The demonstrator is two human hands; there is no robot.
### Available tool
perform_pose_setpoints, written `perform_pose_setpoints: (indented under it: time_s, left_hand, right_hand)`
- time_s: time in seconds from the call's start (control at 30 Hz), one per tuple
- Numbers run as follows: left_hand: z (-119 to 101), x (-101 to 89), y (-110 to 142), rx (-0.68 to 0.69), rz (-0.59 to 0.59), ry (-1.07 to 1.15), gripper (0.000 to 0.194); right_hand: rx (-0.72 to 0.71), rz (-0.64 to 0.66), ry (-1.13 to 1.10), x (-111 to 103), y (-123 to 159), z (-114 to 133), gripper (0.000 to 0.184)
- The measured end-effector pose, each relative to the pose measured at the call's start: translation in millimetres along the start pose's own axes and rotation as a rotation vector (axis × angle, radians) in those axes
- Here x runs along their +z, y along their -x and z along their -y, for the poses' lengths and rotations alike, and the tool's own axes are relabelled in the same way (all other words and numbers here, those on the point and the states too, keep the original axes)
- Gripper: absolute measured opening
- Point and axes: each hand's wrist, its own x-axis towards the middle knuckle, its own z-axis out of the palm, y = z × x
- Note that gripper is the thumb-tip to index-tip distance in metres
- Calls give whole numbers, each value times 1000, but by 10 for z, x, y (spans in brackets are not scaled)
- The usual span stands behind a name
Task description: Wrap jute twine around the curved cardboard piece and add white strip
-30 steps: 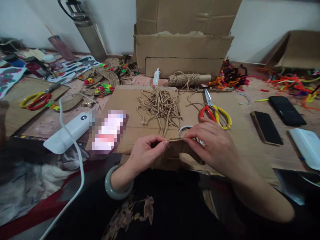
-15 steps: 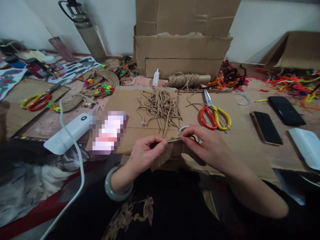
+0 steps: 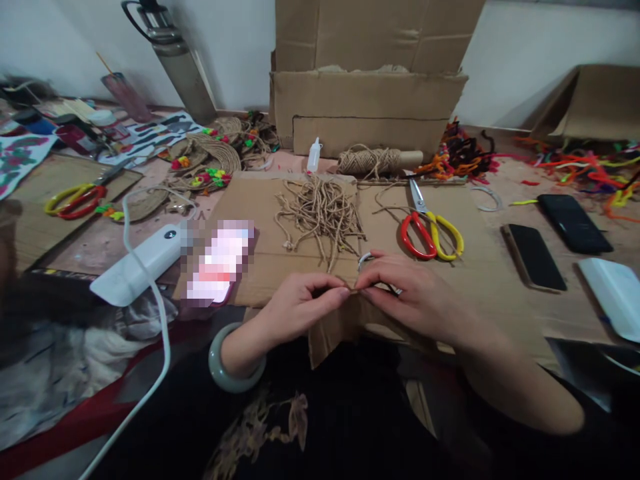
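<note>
Left hand point(image 3: 305, 305): pinching thin brown cord-like strand point(image 3: 355, 291), lower centre of frame.
Right hand point(image 3: 415, 293): pinching same strand, nearly meeting left hand.
Exposed strand: shortened since half-second earlier; handling appears confined to small section.
Tangled brown twine pile point(image 3: 323, 212): frame centre.

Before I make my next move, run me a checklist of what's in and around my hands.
1. Left hand pinching the brown strand: ok, thumb and forefinger meet on it.
2. Right hand pinching too: ok, fingertips close beside the left's.
3. Twine pile within view: ok, loose on the cardboard sheet beyond the hands.
4. Red-and-yellow-handled scissors beyond the right hand, clear of it: ok, lying apart.
5. White ring free of the right hand: cannot tell, partly hidden behind it.
</note>
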Motion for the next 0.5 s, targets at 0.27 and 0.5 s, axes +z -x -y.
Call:
perform_pose_setpoints:
  time_s: [0.27, 0.5]
  left_hand:
    - [-8, 55, -24, -60, -31, 29, 25]
    - [41, 74, -10, -42, -177, 73, 22]
  right_hand:
    - [-43, 11, 80, -60, 34, -11, 18]
    - [52, -205, 196, -67, 166, -84, 14]
